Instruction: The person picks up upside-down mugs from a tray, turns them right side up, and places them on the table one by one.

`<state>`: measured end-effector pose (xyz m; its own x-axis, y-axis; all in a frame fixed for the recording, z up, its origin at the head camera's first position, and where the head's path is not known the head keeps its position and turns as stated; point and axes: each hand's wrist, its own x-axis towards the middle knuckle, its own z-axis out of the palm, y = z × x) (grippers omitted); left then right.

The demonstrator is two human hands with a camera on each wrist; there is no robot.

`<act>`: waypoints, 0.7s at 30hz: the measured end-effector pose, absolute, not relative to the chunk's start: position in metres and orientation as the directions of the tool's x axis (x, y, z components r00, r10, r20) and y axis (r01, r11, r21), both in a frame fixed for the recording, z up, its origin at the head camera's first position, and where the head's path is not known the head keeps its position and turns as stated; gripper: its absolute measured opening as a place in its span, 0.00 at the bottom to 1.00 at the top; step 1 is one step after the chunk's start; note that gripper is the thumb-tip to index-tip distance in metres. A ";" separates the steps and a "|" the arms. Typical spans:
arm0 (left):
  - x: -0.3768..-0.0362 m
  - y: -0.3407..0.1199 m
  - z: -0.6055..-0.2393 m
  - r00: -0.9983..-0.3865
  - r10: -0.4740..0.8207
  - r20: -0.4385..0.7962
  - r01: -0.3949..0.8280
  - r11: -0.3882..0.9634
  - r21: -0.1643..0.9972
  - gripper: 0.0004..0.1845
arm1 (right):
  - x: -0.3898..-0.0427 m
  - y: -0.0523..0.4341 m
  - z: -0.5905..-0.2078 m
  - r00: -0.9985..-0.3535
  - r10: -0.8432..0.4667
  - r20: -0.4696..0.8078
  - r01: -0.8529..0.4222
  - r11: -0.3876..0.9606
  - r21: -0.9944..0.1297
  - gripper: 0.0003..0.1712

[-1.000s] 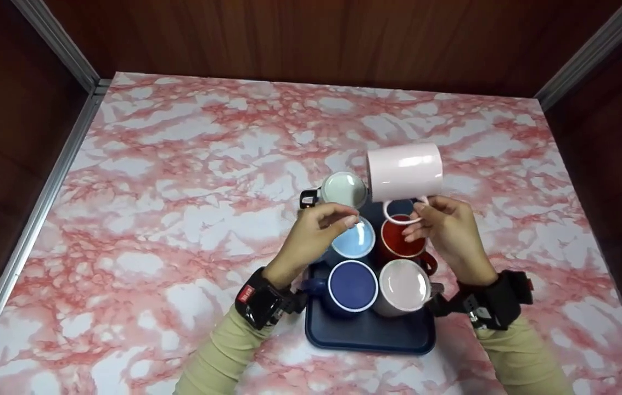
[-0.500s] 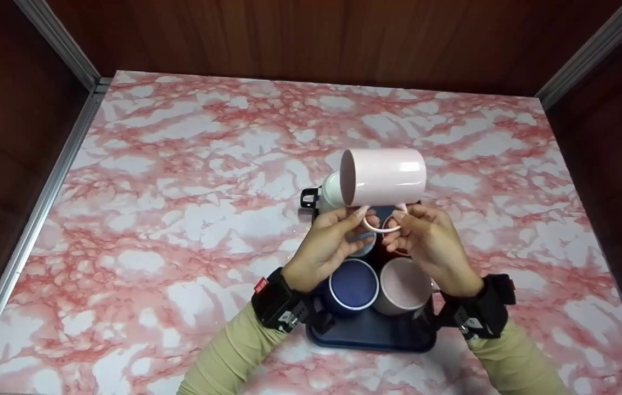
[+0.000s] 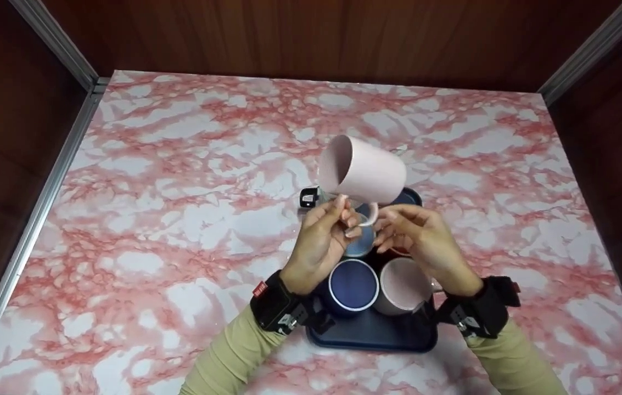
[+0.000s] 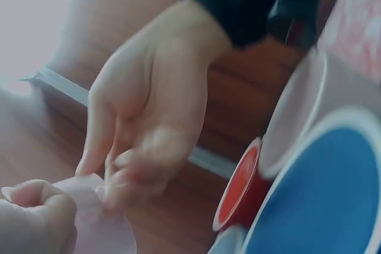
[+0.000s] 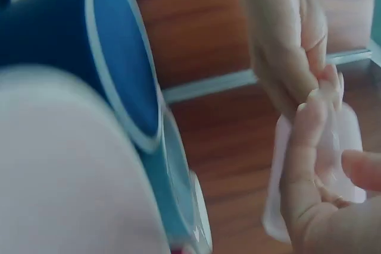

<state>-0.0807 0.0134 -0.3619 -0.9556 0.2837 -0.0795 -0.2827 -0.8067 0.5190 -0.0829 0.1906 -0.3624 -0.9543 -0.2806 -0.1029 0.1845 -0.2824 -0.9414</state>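
Note:
A pale pink mug (image 3: 379, 173) is held up on its side over the tray, its mouth facing left and slightly up. My left hand (image 3: 313, 244) pinches its handle between thumb and fingers. Close by, at the handle's right side, is my right hand (image 3: 431, 241), its thumb apart from its loosely bent fingers. The right wrist view shows the right thumb (image 5: 360, 168) standing off from the fingers, with the mug (image 5: 277, 200) behind them. Below the hands, a dark blue mug (image 3: 353, 285) and a greyish-pink mug (image 3: 404, 285) stand upright.
All these mugs stand on a dark blue tray (image 3: 371, 333). Behind the front pair are a light blue mug (image 3: 363, 241) and a red mug (image 4: 239, 191), partly covered by the hands. A black handle (image 3: 308, 198) sticks out left at the back. Wooden panels (image 3: 311, 38) enclose the marbled table.
The pink mug has moved left and its mouth has tilted up. My left hand has come in and taken the handle; my right hand has let go of it.

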 end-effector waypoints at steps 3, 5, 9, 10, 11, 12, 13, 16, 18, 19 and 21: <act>-0.086 0.004 -0.358 -0.981 0.194 -0.029 -0.171 -0.773 0.611 0.13 | -0.088 0.206 -0.359 -0.968 -0.252 0.000 0.086 -0.330 -0.940 0.13; -0.092 -0.004 -0.356 -0.994 0.113 0.006 -0.078 -0.726 0.683 0.13 | -0.092 0.218 -0.357 -0.972 -0.228 0.058 0.033 -0.376 -0.926 0.13; -0.107 -0.024 -0.360 -0.998 -0.043 0.044 0.061 -0.569 0.820 0.13 | -0.100 0.242 -0.357 -0.978 -0.172 0.115 -0.028 -0.440 -0.898 0.13; -0.111 -0.029 -0.362 -0.996 -0.079 0.045 0.080 -0.528 0.846 0.12 | -0.102 0.248 -0.358 -0.982 -0.152 0.113 -0.031 -0.456 -0.889 0.13; -0.116 -0.034 -0.366 -0.992 -0.112 0.052 0.100 -0.483 0.870 0.13 | -0.103 0.252 -0.359 -0.984 -0.136 0.112 -0.036 -0.465 -0.885 0.13; -0.122 -0.038 -0.370 -0.988 -0.143 0.052 0.111 -0.443 0.889 0.13 | -0.104 0.256 -0.361 -0.988 -0.116 0.107 -0.041 -0.463 -0.885 0.13; -0.127 -0.042 -0.374 -0.985 -0.169 0.046 0.112 -0.407 0.907 0.13 | -0.105 0.260 -0.363 -0.990 -0.096 0.101 -0.047 -0.457 -0.888 0.14; -0.141 -0.051 -0.390 -0.974 -0.225 0.015 0.094 -0.342 0.935 0.13 | -0.108 0.268 -0.369 -0.998 -0.028 0.064 -0.048 -0.388 -0.920 0.14; -0.148 -0.055 -0.402 -0.970 -0.240 -0.025 0.057 -0.327 0.943 0.13 | -0.109 0.271 -0.373 -0.999 0.001 0.038 -0.036 -0.321 -0.947 0.15; -0.151 -0.057 -0.407 -0.968 -0.247 -0.046 0.037 -0.321 0.946 0.13 | -0.109 0.273 -0.375 -1.000 0.003 0.026 -0.026 -0.298 -0.954 0.16; -0.155 -0.059 -0.416 -0.963 -0.258 -0.078 0.006 -0.310 0.951 0.14 | -0.110 0.276 -0.378 -1.000 -0.008 0.005 -0.003 -0.263 -0.965 0.17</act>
<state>-0.1555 -0.0592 -0.4164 -0.9629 -0.2582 -0.0778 0.0063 -0.3099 0.9508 -0.1096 0.2756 -0.3781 -1.0000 -0.0078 0.0055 -0.0032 -0.2625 -0.9649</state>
